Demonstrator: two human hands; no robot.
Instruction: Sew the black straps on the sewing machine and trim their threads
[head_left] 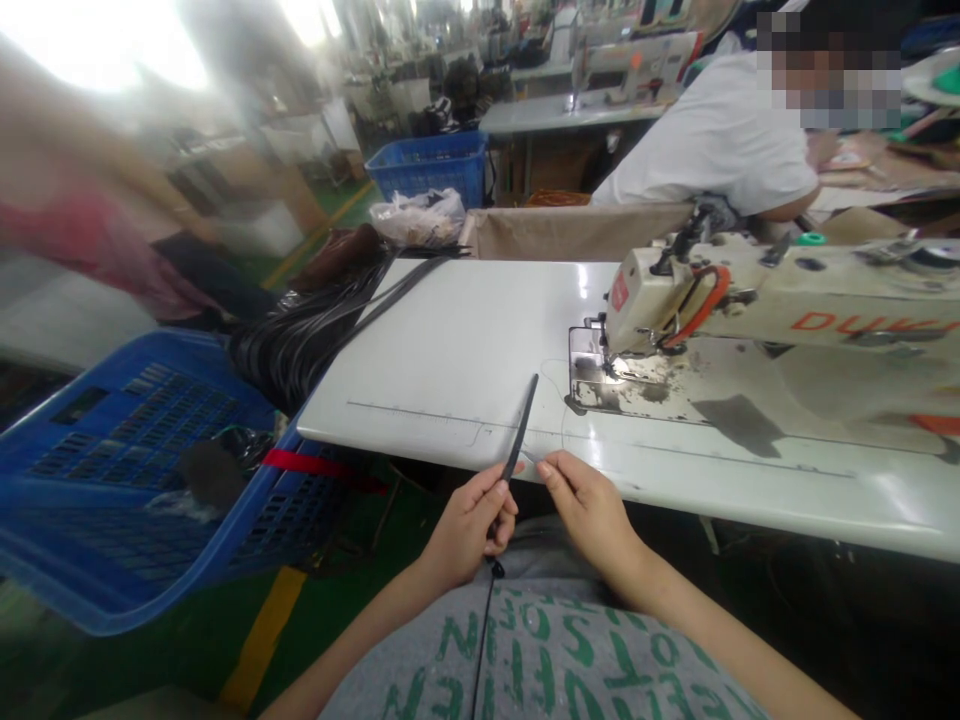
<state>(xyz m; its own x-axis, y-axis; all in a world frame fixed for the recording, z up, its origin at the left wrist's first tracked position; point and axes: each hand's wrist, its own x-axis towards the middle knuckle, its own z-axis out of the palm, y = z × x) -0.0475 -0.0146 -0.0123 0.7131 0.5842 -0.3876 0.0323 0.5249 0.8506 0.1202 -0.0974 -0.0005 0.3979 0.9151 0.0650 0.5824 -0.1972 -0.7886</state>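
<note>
A narrow black strip (524, 418) rises at a slant from my left hand (474, 520), whose fingers are wrapped round it at the table's front edge. Just to the right, my right hand (589, 505) is closed in a pinch beside the strip. Something thin and pale shows at its fingertips, too small to make out. A fine thread (561, 385) curls over the white table (450, 340) near the sewing machine's needle plate.
The sewing machine (660, 300) takes up the right of the table. Black strips (292, 350) hang over its left end, beside a blue basket (150, 590). Beyond the table are another blue basket (427, 165) and a person in white (712, 140). A blurred person in pink (97, 240) is at left.
</note>
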